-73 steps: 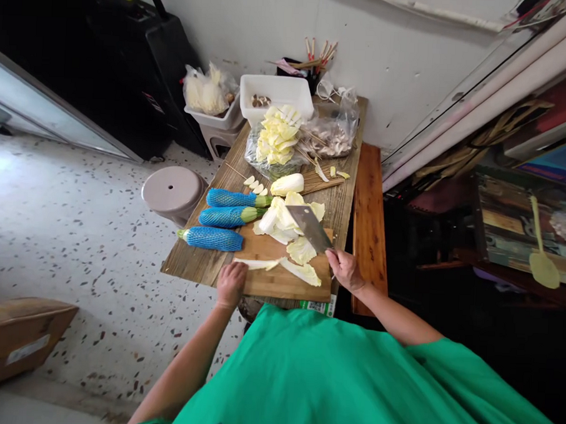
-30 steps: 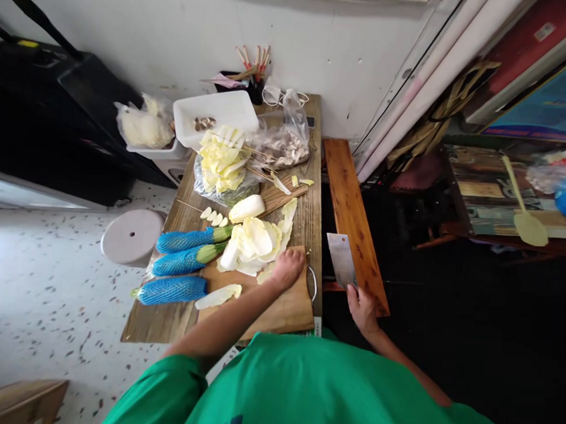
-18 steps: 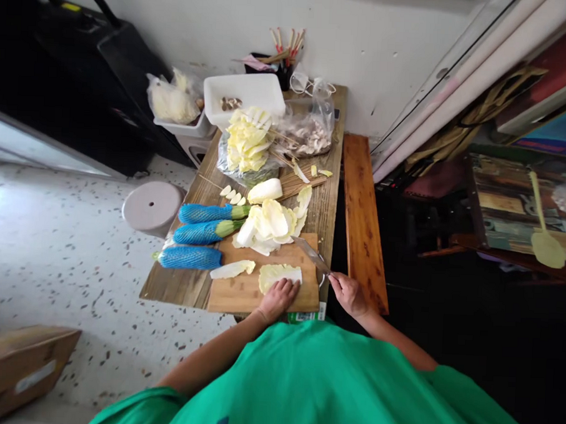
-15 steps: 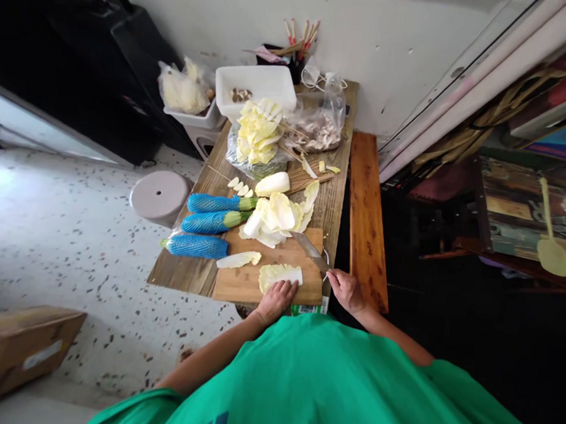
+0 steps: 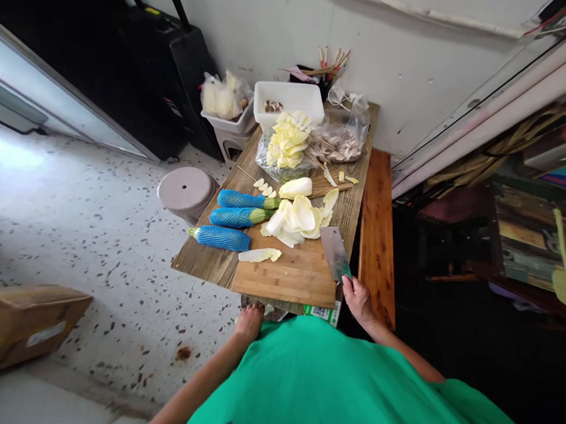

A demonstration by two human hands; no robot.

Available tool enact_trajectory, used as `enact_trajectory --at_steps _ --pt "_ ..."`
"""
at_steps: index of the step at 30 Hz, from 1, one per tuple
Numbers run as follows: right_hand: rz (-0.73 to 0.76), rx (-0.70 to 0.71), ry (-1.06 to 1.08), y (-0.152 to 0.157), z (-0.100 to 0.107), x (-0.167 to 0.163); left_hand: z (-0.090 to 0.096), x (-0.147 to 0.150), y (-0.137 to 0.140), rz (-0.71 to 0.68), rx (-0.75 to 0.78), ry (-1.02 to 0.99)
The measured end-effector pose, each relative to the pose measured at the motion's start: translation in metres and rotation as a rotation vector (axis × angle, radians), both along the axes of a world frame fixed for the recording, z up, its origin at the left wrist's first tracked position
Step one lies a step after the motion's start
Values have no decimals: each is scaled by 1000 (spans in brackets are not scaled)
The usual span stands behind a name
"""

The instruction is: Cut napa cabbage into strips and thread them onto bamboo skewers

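My right hand (image 5: 358, 299) grips a cleaver (image 5: 336, 252) by its green handle. The wide blade is over the right edge of the wooden cutting board (image 5: 284, 283). Just off the board's front edge, low beside my shirt, my left hand (image 5: 250, 322) has its fingers curled down; what they hold, if anything, is hidden. One cabbage leaf (image 5: 260, 255) lies on the board's left side. A pile of pale cabbage leaves (image 5: 294, 217) rests at the board's far edge. Behind it sits a cabbage heart (image 5: 296, 187).
Left of the board lie several zucchini in blue netting (image 5: 223, 237). Farther back are skewered cabbage leaves (image 5: 288, 140), a white tub (image 5: 288, 100) and a bag of mushrooms (image 5: 345, 145). A stool (image 5: 184, 189) stands left, a wooden bench (image 5: 377, 241) right.
My left hand has moved off the board, left and toward my body. The leaf it was pressing is gone from the board. The cleaver has turned to show its broad face.
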State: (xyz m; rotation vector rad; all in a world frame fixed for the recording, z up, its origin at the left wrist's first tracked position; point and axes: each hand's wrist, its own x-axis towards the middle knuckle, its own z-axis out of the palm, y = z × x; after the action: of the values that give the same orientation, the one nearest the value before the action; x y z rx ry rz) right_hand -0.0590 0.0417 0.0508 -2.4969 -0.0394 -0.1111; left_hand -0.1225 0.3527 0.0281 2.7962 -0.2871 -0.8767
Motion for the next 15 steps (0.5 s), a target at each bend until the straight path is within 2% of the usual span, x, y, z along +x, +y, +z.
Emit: enact_trajectory --at_steps 4,8,12,15 --pt "-39 2 -8 -5 3 2 23 49 -1 76 -6 -80" --pt "-55 17 -2 -9 3 3 47 128 -9 154 -25 -311" --pt "-54 32 15 -12 -1 0 52 203 -26 210 -6 -406" --pt "-46 46 30 -13 -4 0 50 232 -32 215 5 -368"
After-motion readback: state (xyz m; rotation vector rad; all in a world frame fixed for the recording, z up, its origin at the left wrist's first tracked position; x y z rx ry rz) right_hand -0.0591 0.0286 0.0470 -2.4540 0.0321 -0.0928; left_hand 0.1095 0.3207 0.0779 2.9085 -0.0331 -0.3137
